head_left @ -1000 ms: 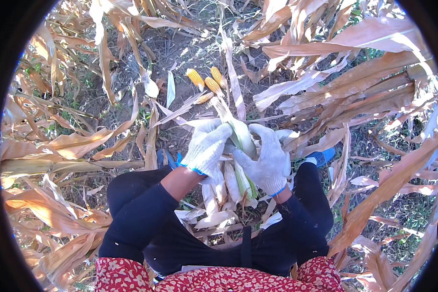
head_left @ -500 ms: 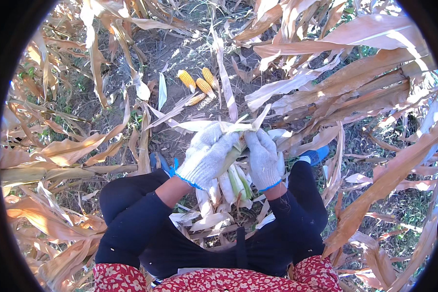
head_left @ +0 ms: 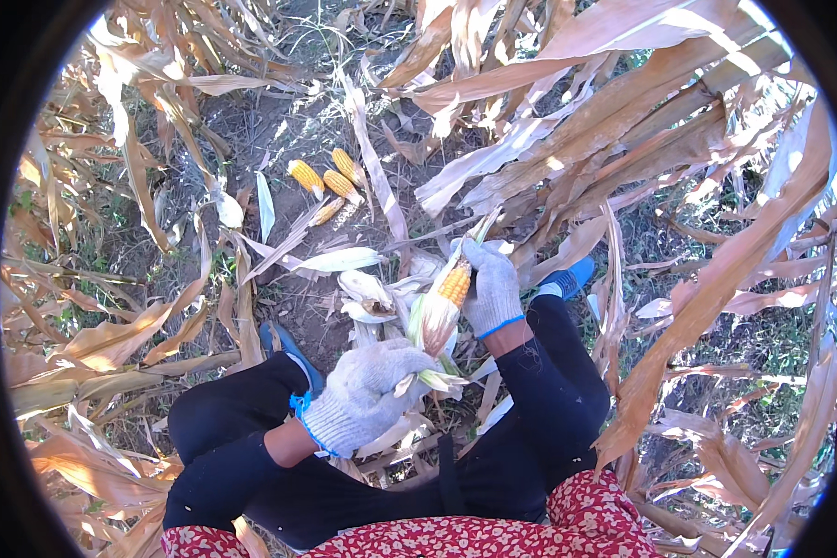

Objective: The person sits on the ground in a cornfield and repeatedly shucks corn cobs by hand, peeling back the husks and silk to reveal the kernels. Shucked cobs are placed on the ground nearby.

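A partly husked ear of corn (head_left: 454,284) is held slantwise between my two gloved hands, yellow kernels bare along its upper part. Pale husk tinged reddish brown (head_left: 434,323) still wraps its lower part. My right hand (head_left: 493,290) is closed around the ear's upper end, where strips of husk stick out. Lower and to the left, my left hand (head_left: 367,392) is closed on husk leaves, their ends poking out beside the thumb. Both hands wear white knit gloves with blue cuffs.
Several bare yellow ears (head_left: 338,182) lie on the soil ahead. Loose husks (head_left: 367,296) are heaped between my feet. Dry corn stalks and leaves (head_left: 623,139) crowd both sides, and a long dry leaf (head_left: 716,316) arches close on the right. My blue shoes (head_left: 567,277) flank the heap.
My hands were together at the ear's top. The left hand has moved down toward me with husk in it, baring yellow kernels. The right hand stays at the upper end.
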The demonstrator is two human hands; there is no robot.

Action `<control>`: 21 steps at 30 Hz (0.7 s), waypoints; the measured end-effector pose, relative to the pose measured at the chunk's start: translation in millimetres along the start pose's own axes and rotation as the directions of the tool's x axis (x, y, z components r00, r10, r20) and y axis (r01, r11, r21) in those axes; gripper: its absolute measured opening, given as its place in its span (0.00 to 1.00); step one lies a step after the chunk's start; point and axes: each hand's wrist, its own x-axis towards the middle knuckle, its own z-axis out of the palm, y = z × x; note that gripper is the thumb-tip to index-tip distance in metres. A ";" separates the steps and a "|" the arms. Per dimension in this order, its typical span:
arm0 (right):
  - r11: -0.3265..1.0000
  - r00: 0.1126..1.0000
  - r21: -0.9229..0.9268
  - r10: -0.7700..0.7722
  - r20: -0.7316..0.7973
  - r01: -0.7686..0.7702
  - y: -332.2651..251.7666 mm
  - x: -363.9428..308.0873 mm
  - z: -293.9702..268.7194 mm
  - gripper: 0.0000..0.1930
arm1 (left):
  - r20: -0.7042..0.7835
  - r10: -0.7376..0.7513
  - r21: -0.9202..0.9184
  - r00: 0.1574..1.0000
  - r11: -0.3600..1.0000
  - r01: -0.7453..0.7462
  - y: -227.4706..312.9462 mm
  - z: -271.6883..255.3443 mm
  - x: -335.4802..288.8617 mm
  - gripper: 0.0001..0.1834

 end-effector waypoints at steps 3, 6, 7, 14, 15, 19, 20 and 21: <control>0.986 0.995 -0.140 -0.097 -0.032 0.092 16.1 39.9 -56.4 0.07 | 0.130 0.021 0.040 0.991 0.999 -0.027 12.5 -1.7 -15.8 0.16; 0.995 0.977 0.022 -0.087 -0.195 0.093 -10.9 42.0 -70.9 0.07 | 0.235 0.016 -0.037 0.972 0.999 -0.008 23.1 1.9 -32.4 0.19; 0.990 0.983 0.079 -0.103 -0.152 0.116 -9.3 35.7 -54.3 0.08 | 0.218 0.012 0.026 0.976 0.999 -0.018 12.6 -0.8 -39.3 0.19; 0.988 0.990 0.129 -0.067 -0.127 0.084 -12.7 5.6 -17.4 0.09 | 0.441 -0.215 0.588 0.872 0.803 -0.099 -15.4 -16.8 -18.5 0.27; 0.983 0.990 0.157 -0.080 -0.113 0.097 -10.4 6.5 -14.1 0.08 | 0.326 -0.158 0.620 0.932 0.780 -0.084 -23.0 -20.4 -21.4 0.25; 0.962 0.968 -0.121 -0.251 -0.024 0.246 -0.6 5.0 -6.1 0.09 | -0.119 0.013 0.497 0.993 0.866 0.048 -21.8 -32.8 -7.3 0.25; 0.979 0.979 -0.045 -0.201 -0.021 0.200 2.0 2.3 -0.5 0.10 | -0.225 0.017 0.427 0.974 0.901 0.083 -23.5 -32.5 -6.5 0.25; 0.988 0.988 0.030 -0.153 -0.020 0.154 4.1 -1.5 4.4 0.10 | -0.211 -0.082 0.282 0.974 0.949 0.141 -22.9 -31.4 -3.6 0.25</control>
